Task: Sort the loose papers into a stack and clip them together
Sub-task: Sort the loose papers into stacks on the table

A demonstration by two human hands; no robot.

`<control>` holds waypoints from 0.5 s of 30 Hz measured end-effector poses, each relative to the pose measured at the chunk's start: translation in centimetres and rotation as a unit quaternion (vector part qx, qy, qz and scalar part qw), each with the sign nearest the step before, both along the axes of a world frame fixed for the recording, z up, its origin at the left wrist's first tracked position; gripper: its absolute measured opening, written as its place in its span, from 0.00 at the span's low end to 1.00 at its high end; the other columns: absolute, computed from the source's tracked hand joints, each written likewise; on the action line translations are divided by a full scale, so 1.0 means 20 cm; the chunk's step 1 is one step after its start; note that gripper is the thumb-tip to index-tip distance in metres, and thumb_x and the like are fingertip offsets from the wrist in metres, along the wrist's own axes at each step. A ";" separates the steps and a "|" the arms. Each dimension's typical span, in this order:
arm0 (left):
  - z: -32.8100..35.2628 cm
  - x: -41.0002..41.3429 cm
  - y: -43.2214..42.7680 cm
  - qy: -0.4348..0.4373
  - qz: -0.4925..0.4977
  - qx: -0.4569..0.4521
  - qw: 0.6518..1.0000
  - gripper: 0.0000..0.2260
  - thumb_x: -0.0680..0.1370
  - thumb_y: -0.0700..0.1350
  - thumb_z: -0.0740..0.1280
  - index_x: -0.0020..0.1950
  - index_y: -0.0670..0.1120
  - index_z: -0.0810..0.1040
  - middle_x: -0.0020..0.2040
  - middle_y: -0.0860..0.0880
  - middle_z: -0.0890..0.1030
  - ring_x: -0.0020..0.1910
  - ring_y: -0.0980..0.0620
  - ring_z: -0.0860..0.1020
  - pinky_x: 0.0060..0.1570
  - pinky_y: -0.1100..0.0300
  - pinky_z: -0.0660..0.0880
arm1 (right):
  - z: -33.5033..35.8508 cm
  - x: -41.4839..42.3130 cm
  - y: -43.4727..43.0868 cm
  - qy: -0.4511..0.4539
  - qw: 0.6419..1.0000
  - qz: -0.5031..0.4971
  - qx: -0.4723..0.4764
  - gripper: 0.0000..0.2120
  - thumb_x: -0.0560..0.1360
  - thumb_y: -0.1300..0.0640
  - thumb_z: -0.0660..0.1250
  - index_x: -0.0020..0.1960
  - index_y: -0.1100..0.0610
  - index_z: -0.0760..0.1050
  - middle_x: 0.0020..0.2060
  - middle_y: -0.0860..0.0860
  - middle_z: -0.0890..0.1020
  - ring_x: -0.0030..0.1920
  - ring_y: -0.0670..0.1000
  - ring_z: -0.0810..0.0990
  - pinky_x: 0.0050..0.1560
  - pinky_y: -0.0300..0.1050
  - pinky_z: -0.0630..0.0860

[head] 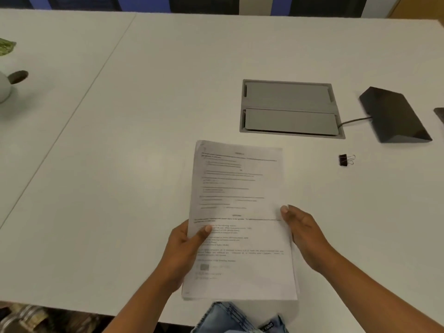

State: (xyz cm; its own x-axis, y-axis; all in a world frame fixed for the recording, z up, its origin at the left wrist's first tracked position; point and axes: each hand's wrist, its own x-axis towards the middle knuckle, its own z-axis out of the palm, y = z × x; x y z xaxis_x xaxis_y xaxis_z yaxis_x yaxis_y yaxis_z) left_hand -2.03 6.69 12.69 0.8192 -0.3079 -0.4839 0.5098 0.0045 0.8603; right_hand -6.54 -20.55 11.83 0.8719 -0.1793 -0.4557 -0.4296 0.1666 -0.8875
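A stack of printed white papers (240, 212) is held over the white table (120, 140), near its front edge, with the sheets roughly aligned. My left hand (185, 248) grips the stack's left edge, thumb on top of the page. My right hand (305, 234) presses flat against the right edge, thumb at the page's rim. A black binder clip (346, 160) lies on the table to the right of the papers, beyond my right hand, touching nothing.
A grey cable hatch (290, 109) is set into the table behind the papers. A black wedge-shaped device (396, 116) with a cord sits at the right. A white plant pot (4, 87) stands at the far left edge.
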 end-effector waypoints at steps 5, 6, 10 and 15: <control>-0.03 -0.01 0.16 -0.009 0.084 0.042 0.995 0.10 0.73 0.51 0.73 0.53 0.52 0.85 0.50 0.44 0.88 0.46 0.42 0.87 0.40 0.52 0.84 | -0.21 -0.02 -0.03 0.064 0.907 0.009 -0.417 0.10 0.79 0.56 0.66 0.59 0.55 0.79 0.47 0.49 0.85 0.46 0.48 0.83 0.46 0.38 0.76; -0.04 -0.02 0.19 -0.012 0.102 0.051 0.993 0.10 0.73 0.51 0.73 0.52 0.51 0.85 0.49 0.44 0.88 0.46 0.42 0.87 0.39 0.53 0.84 | -0.24 -0.03 -0.03 0.081 0.885 0.026 -0.457 0.13 0.78 0.57 0.67 0.62 0.57 0.77 0.51 0.52 0.84 0.50 0.52 0.83 0.49 0.42 0.77; -0.08 -0.03 0.31 -0.012 0.135 0.079 0.988 0.13 0.71 0.52 0.73 0.53 0.50 0.84 0.47 0.46 0.89 0.43 0.44 0.88 0.35 0.55 0.84 | -0.34 -0.06 0.02 0.222 0.822 0.114 -0.512 0.34 0.70 0.40 0.73 0.66 0.61 0.69 0.61 0.57 0.75 0.60 0.58 0.76 0.53 0.51 0.78; -0.10 -0.06 0.39 -0.009 0.139 0.097 0.985 0.12 0.71 0.52 0.72 0.52 0.51 0.84 0.47 0.46 0.89 0.41 0.43 0.88 0.33 0.55 0.83 | -0.40 -0.08 0.10 0.279 0.751 0.190 -0.567 0.46 0.63 0.33 0.74 0.68 0.60 0.61 0.61 0.56 0.70 0.60 0.56 0.73 0.49 0.50 0.78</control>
State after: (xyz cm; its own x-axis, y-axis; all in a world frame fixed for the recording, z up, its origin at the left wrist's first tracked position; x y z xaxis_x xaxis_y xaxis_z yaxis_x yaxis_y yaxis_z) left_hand -3.27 14.40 10.70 0.8680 0.0269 -0.4958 0.4964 -0.0237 0.8678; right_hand -8.18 -18.54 3.78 0.6879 -0.5149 -0.5115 -0.6128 -0.7897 -0.0293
